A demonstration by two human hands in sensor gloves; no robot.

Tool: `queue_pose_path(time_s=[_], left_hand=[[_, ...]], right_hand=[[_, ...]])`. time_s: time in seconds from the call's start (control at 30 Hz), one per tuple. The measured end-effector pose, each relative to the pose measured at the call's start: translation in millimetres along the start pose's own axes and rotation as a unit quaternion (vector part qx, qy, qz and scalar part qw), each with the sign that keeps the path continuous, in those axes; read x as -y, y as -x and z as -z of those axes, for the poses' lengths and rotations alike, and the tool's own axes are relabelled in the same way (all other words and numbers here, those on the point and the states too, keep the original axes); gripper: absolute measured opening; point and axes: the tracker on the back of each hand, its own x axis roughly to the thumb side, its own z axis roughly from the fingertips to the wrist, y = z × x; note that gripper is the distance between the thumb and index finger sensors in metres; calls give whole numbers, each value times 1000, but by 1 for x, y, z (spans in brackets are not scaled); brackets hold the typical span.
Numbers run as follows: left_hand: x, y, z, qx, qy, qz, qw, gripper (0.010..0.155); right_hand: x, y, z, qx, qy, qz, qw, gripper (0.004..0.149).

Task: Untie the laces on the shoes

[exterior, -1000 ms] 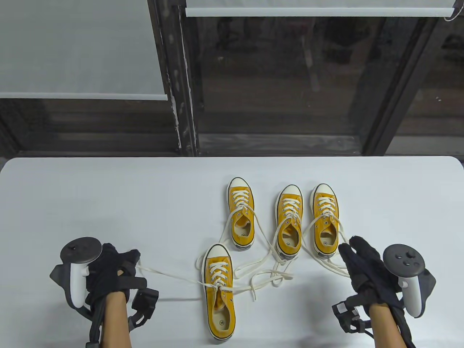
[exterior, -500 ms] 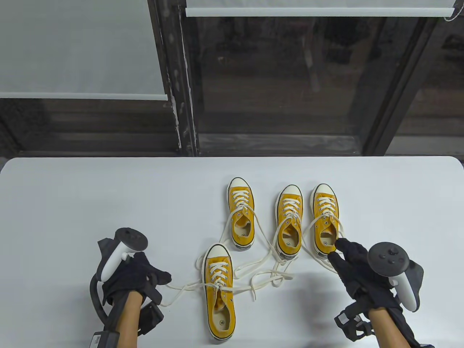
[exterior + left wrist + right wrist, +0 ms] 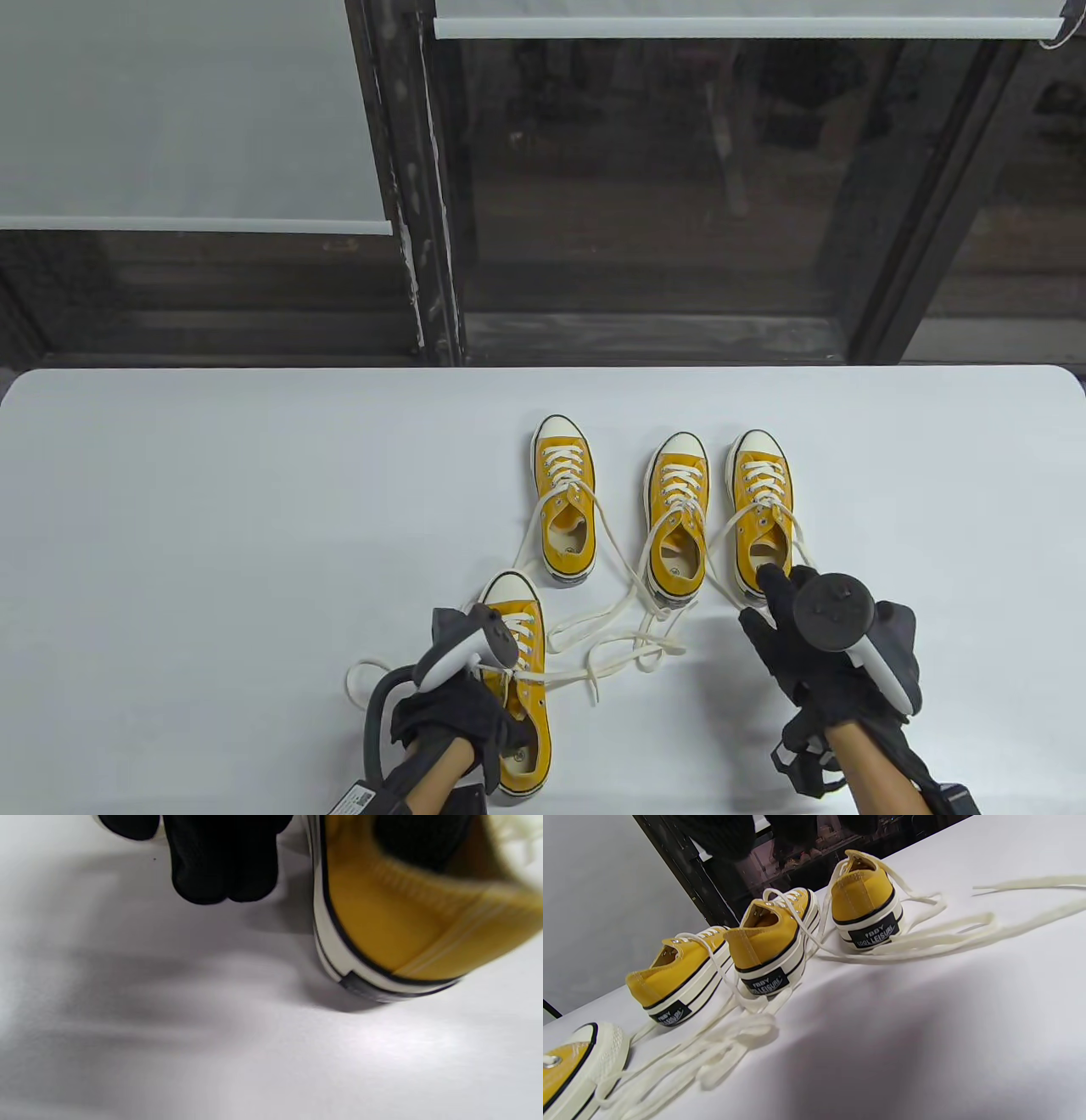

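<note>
Four yellow sneakers with cream laces stand on the white table [image 3: 212,509]. My left hand [image 3: 458,713] is on the near shoe [image 3: 519,679]. In the left wrist view its fingers [image 3: 220,878] lie outside the shoe's heel wall [image 3: 382,933] and a black part reaches inside the opening, so it grips the wall. My right hand [image 3: 776,607] is open, its fingers stretched to the heel of the rightmost shoe [image 3: 761,509]. The laces of all the shoes lie loose and tangled [image 3: 611,654].
The far left shoe [image 3: 566,509] and the middle shoe [image 3: 677,526] stand side by side with the rightmost one. A slack lace loop [image 3: 361,679] lies left of the near shoe. The right wrist view shows three heels [image 3: 772,938] and the near toe [image 3: 572,1065].
My left hand let go of the near shoe's lace, moved right and took hold of that shoe; the lace fell slack. My right hand moved left, up to the rightmost shoe's heel.
</note>
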Motion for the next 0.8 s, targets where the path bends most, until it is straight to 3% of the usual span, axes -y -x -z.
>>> queue_pose_path(time_s=[0.1, 0.13, 0.3, 0.47, 0.6, 0.8], left_hand=[[0, -2, 0, -4, -16, -4, 1000, 62], [-4, 2, -1, 2, -20, -20, 1000, 58], [-34, 23, -15, 23, -61, -107, 992, 51], [-80, 42, -24, -18, -122, -167, 978, 51], [-117, 49, -8, -67, -171, -210, 960, 51], [-140, 51, 42, -88, -163, -259, 948, 51]], right_hand=[[1, -1, 1, 5, -1, 0, 1000, 65], [2, -1, 1, 7, -1, 4, 1000, 65], [8, 2, -2, 14, 15, 22, 1000, 65], [9, 7, -1, 9, 11, 40, 999, 65], [12, 8, -2, 12, 20, 43, 999, 65], [11, 6, -4, 16, 31, 27, 999, 65]])
